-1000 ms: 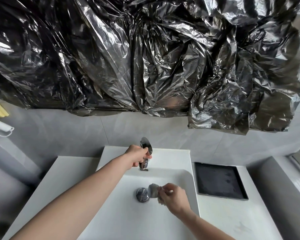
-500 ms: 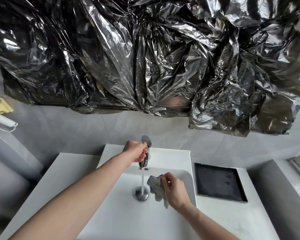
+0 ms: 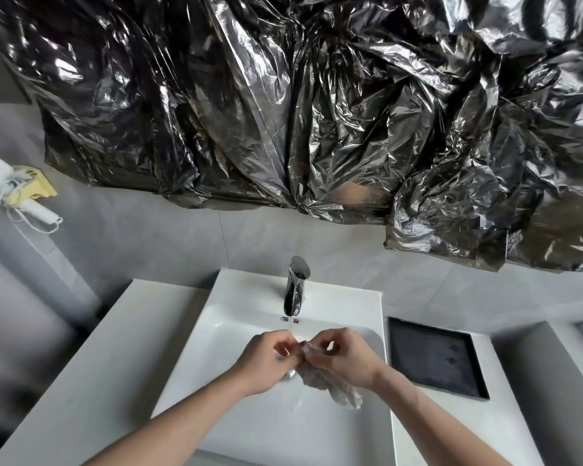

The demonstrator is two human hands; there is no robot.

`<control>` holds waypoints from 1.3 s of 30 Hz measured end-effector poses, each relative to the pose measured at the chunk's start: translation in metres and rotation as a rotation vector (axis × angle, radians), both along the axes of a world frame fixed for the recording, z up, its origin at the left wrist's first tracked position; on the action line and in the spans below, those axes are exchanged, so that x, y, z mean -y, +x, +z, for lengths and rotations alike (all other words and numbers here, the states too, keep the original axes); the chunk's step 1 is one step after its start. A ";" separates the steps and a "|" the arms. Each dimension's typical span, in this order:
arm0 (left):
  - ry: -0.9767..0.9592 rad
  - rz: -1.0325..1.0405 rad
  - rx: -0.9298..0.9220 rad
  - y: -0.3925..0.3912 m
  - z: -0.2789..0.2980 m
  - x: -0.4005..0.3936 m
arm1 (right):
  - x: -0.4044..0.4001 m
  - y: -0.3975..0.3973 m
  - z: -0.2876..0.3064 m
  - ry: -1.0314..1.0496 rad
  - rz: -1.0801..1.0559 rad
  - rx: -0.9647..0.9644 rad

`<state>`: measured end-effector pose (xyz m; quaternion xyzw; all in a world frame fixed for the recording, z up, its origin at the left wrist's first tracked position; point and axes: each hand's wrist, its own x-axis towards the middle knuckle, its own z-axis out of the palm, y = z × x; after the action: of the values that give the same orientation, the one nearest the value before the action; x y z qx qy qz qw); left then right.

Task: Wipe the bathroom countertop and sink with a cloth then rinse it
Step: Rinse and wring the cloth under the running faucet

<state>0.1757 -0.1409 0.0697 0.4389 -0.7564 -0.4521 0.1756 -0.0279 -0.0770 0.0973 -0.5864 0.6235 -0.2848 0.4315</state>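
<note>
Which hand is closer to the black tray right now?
Right. The right hand is over the sink, on the side toward the black tray; the left hand is beyond it, farther from the tray.

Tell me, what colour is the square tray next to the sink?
The tray is black, clearest in the head view.

Crinkled black plastic sheeting (image 3: pixel 317 105) hung across the grey tiled wall (image 3: pixel 155 237), covering most of it above the basin. A dark square tray (image 3: pixel 435 356) sat on the right, flat and shallow. Far left, a white hair dryer (image 3: pixel 0 183) hung beside something yellow (image 3: pixel 39 186), its cord (image 3: pixel 21 220) looping down.
</note>
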 end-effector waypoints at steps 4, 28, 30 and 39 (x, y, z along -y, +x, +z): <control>-0.085 0.042 -0.029 0.007 0.006 -0.003 | -0.005 -0.012 -0.012 -0.163 -0.073 -0.330; 0.332 0.170 0.051 -0.008 -0.031 0.067 | 0.038 0.001 -0.066 0.087 -0.530 0.026; 0.311 0.182 0.049 -0.014 -0.034 0.071 | 0.041 -0.005 -0.070 0.077 -0.539 0.000; 0.330 0.228 -0.044 -0.033 -0.042 0.082 | 0.046 -0.015 -0.088 0.195 -0.430 0.111</control>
<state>0.1425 -0.2231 0.0273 0.5345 -0.6135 -0.5565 0.1680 -0.0432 -0.1225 0.0096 -0.3794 0.7338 -0.3404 0.4491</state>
